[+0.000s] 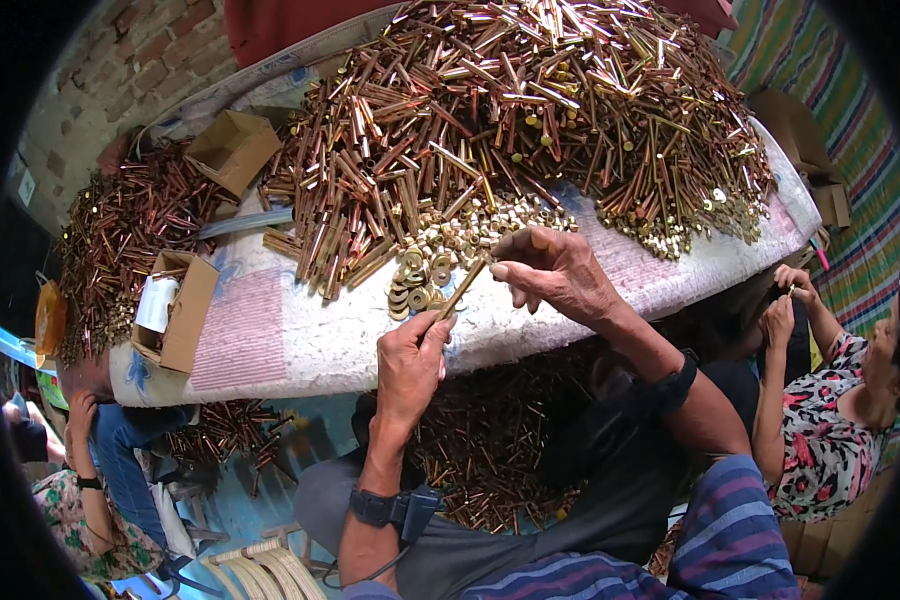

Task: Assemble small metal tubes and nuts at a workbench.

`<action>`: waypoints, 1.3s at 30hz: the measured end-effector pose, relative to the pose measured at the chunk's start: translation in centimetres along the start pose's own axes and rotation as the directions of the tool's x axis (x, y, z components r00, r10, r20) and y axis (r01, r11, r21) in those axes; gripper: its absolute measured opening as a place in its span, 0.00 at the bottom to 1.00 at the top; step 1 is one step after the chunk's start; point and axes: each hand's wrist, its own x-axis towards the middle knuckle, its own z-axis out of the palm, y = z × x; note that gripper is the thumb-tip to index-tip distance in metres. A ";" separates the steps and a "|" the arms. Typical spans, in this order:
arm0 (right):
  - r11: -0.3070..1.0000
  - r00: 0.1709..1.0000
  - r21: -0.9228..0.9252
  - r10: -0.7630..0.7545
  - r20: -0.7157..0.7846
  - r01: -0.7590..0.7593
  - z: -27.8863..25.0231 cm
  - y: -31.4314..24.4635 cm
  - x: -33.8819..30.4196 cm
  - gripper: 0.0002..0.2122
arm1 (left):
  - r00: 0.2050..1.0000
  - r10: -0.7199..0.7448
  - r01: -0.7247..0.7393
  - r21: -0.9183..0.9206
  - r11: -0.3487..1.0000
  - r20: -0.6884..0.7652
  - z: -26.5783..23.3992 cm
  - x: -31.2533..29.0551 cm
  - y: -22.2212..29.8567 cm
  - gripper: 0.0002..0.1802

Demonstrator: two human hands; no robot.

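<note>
My left hand (pixel 410 365) is closed around the lower end of a slim, brass-coloured metal rod (pixel 464 287), which tilts up to the right. At the rod's upper end my right hand (pixel 555 270) pinches thumb and forefinger together. Whatever small piece those fingertips hold is hidden. Just beyond my left hand lie several flat brass-coloured washers (pixel 420 298). Small pale-gold nut-like pieces (pixel 450 237) are spread behind them. A large heap of copper- and brass-coloured rods (pixel 530 100) rises at the back of the table.
A padded white cloth covers the table (pixel 340 345). On the left are another rod heap (pixel 135 235) and two open cardboard boxes (pixel 235 150), (pixel 195 315). More rods (pixel 500 430) lie below the table edge. One person (pixel 830 410) works at right; another (pixel 95 500) sits at left.
</note>
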 end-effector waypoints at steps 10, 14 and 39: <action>1.000 0.998 -0.016 -0.021 0.067 0.022 -1.4 0.8 -0.1 0.12 | 0.994 -0.005 0.003 0.021 1.000 0.110 0.6 0.9 -0.3 0.11; 0.996 0.983 -0.076 -0.033 0.180 0.047 -0.6 1.1 -0.6 0.12 | 0.989 -0.008 0.013 -0.030 0.999 0.147 0.9 0.5 0.6 0.10; 0.498 0.901 -0.801 -0.419 0.115 0.333 -2.7 6.0 -0.5 0.10 | 0.966 -0.176 0.227 -0.295 0.928 0.188 1.6 1.1 0.5 0.13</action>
